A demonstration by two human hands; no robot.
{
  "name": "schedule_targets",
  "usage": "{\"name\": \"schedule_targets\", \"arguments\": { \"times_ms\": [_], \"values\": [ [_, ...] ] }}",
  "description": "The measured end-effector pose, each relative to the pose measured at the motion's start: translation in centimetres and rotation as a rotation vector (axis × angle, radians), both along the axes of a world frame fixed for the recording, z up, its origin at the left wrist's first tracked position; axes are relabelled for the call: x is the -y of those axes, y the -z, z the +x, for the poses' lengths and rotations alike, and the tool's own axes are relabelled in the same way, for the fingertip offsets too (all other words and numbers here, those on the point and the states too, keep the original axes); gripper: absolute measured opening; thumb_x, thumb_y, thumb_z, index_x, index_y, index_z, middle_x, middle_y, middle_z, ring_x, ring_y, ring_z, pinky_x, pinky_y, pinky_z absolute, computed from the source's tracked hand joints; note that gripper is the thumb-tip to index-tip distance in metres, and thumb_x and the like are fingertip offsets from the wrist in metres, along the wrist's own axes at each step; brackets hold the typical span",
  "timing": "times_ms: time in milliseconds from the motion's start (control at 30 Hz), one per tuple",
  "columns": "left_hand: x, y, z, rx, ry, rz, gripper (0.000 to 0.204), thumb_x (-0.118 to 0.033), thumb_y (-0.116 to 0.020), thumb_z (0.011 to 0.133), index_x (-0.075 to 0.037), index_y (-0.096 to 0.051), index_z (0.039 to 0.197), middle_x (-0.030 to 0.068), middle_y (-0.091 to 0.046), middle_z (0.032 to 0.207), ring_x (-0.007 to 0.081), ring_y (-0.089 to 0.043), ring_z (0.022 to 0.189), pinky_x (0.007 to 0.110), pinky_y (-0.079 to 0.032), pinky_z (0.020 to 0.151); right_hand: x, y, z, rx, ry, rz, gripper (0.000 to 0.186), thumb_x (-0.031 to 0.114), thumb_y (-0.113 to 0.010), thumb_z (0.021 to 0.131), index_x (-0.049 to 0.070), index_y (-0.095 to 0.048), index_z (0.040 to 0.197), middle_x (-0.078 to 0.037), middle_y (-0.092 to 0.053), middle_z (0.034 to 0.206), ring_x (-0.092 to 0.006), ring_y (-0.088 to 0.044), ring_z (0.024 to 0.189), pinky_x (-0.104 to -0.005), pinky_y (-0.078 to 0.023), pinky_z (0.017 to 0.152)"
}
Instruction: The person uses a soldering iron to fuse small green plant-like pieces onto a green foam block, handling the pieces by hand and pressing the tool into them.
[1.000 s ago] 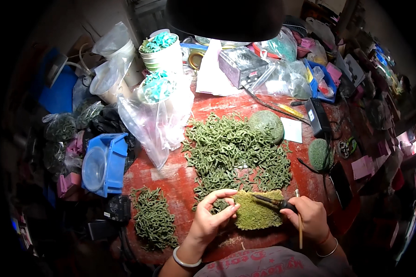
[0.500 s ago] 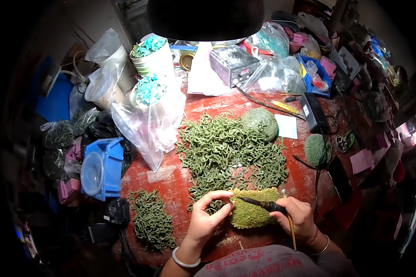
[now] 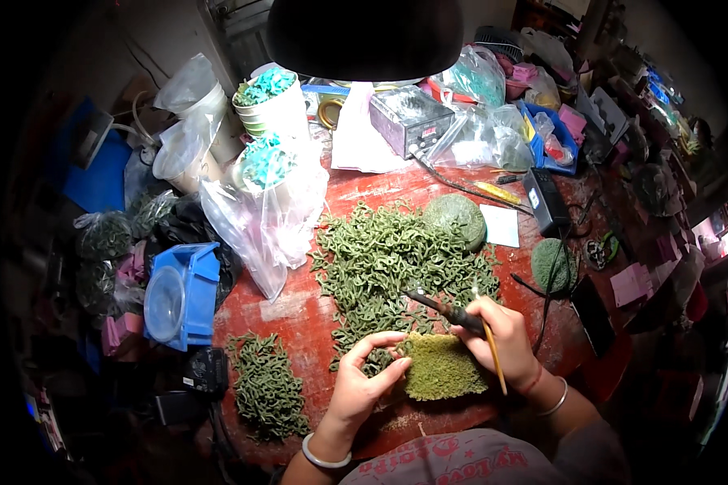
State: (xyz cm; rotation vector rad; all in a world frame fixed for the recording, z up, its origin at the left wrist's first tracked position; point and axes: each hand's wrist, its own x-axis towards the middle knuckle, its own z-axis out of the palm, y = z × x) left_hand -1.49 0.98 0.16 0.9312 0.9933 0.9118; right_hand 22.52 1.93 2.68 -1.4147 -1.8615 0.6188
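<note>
**Soldering iron (image 3: 438, 305) in the right hand (image 3: 503, 333), apart from the green pad (image 3: 445, 370)**

The right hand was closed around the soldering iron's dark handle, with a thin wooden stick (image 3: 494, 358) held alongside. The metal tip pointed toward a pile of curly green pieces (image 3: 388, 255). The pad was between the hands, at the near side of the red table (image 3: 307, 311). The left hand (image 3: 362, 380) was half curled at the pad's left edge; whether it pinched anything couldn't be told.
</note>
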Motion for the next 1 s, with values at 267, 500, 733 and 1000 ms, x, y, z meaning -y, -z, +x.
{"name": "schedule_targets", "arguments": {
  "times_ms": [267, 500, 733, 1000],
  "values": [
    [0.0, -1.1, -0.8, 0.443, -0.028, -0.296, 0.017, 0.000, -0.070, 0.089, -0.004, -0.062, 0.104, 0.0087, -0.062, 0.098, 0.0143, -0.063, 0.081, 0.019, -0.041, 0.056, -3.6, 1.4, -0.8, 0.069, -0.136, -0.074, 0.023, 0.002, -0.071, 0.080, 0.004, -0.056, 0.097, -0.017, -0.064, 0.077, -0.0387, -0.067, 0.072, -0.0443, -0.051, 0.062],
    [0.1, 1.0, -1.1, 0.454, 0.098, -0.183, 0.009, -0.003, -0.069, 0.094, -0.005, -0.061, 0.098, 0.0070, -0.065, 0.091, 0.0065, -0.053, 0.061, 0.018, -0.039, 0.053, -4.8, 1.7, -1.0, 0.152, -0.239, -0.089, 0.032, 0.003, -0.071, 0.073, 0.004, -0.052, 0.099, -0.016, -0.062, 0.077, -0.0390, -0.064, 0.072, -0.0464, -0.051, 0.065],
    [0.2, 0.2, -0.8, 0.258, -0.044, -0.178, 0.031, 0.001, -0.073, 0.090, -0.005, -0.064, 0.118, 0.0010, -0.066, 0.099, 0.0051, -0.057, 0.073, 0.018, -0.045, 0.062, -2.1, -2.6, -2.6, -0.176, -0.143, -0.103, 0.025, 0.000, -0.073, 0.076, 0.001, -0.057, 0.095, -0.008, -0.068, 0.080, -0.0185, -0.071, 0.073, -0.0303, -0.055, 0.065],
    [-0.1, 1.4, -0.3, 0.134, 0.029, 0.219, 0.020, 0.004, -0.074, 0.088, -0.002, -0.072, 0.106, 0.0069, -0.070, 0.105, 0.0149, -0.066, 0.101, 0.030, -0.051, 0.093, 0.1, -2.6, -4.1, -0.320, -0.226, -0.219, 0.026, 0.009, -0.083, 0.079, 0.004, -0.061, 0.094, -0.003, -0.067, 0.079, -0.0083, -0.062, 0.066, -0.0252, -0.048, 0.060]
  ]
}}
